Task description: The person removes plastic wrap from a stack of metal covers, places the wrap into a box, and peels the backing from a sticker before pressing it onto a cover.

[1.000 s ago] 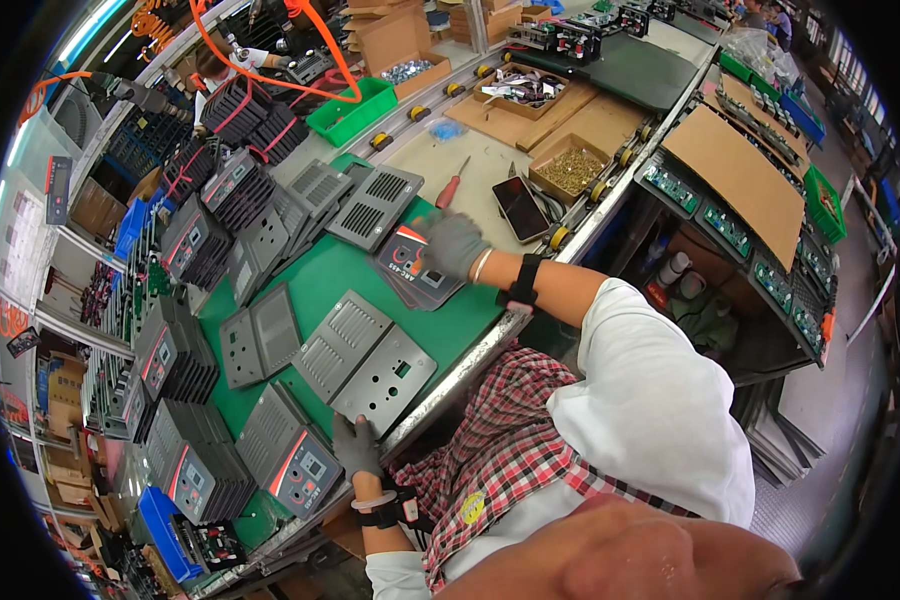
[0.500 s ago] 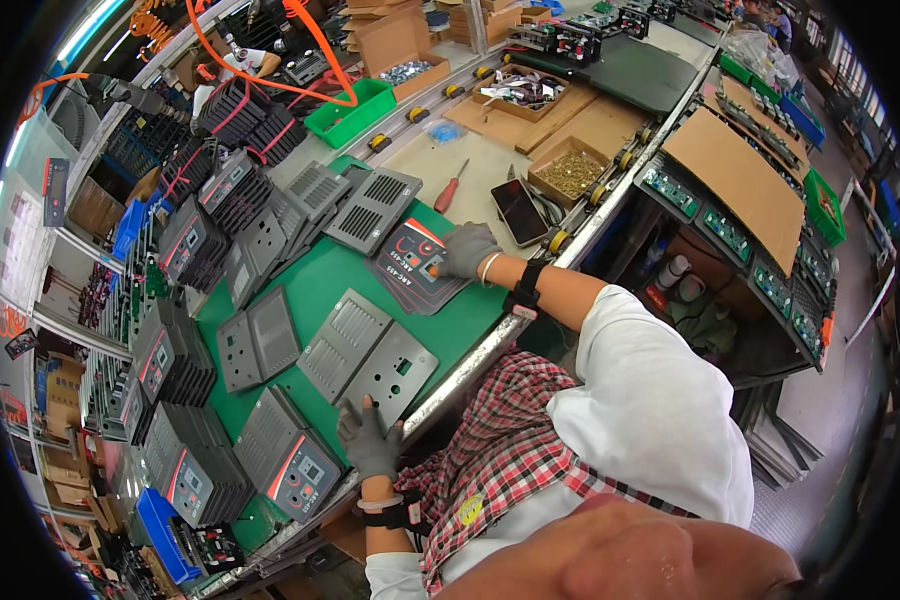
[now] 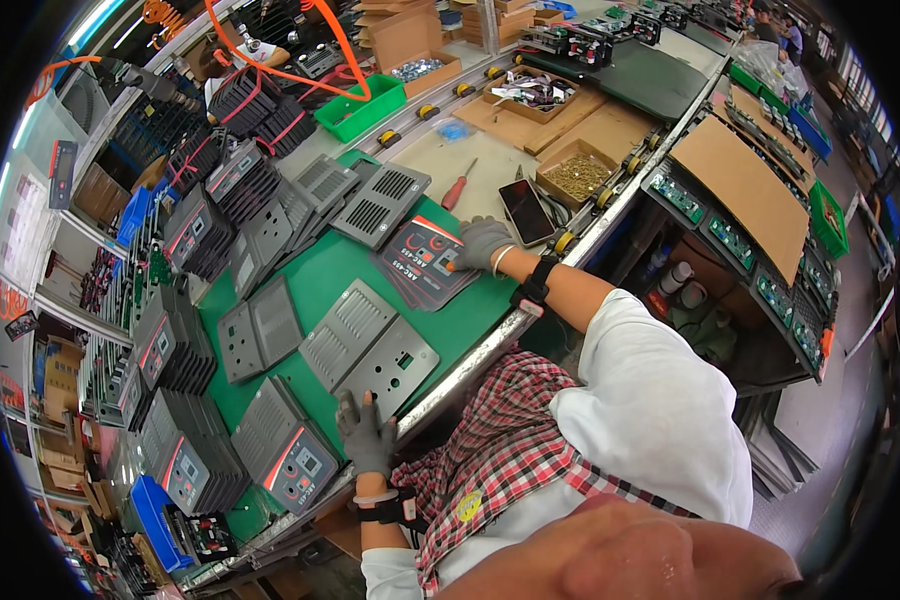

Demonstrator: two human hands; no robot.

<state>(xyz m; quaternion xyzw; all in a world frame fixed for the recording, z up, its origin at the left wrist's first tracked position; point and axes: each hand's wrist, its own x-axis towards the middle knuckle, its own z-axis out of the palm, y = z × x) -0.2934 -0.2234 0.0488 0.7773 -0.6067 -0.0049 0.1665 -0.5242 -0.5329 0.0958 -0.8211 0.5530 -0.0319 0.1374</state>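
My left hand (image 3: 368, 438), in a grey glove with bare fingertips, has its fingers apart at the near edge of a bent grey metal panel (image 3: 385, 370). That panel has slots on one half and cut-out holes on the other. My right hand (image 3: 483, 246), gloved alike, is closed over the right edge of a stack of dark faceplate labels (image 3: 422, 258) with red and white print. Its fingertips press on the top label, and part of the grip is hidden. A slotted grey panel (image 3: 381, 205) lies just beyond the labels.
A green mat (image 3: 460, 322) covers the bench. Panels with labels (image 3: 288, 445) and further panel stacks (image 3: 192, 455) stand left. Beyond my right hand are a screwdriver (image 3: 458, 186), a phone (image 3: 527, 211) and a box of screws (image 3: 578, 175). An orange hose (image 3: 345, 40) hangs at the back.
The whole view has shifted slightly. My right hand's fingers have closed in a little at the label edge; my left hand stays by the panel's near edge.
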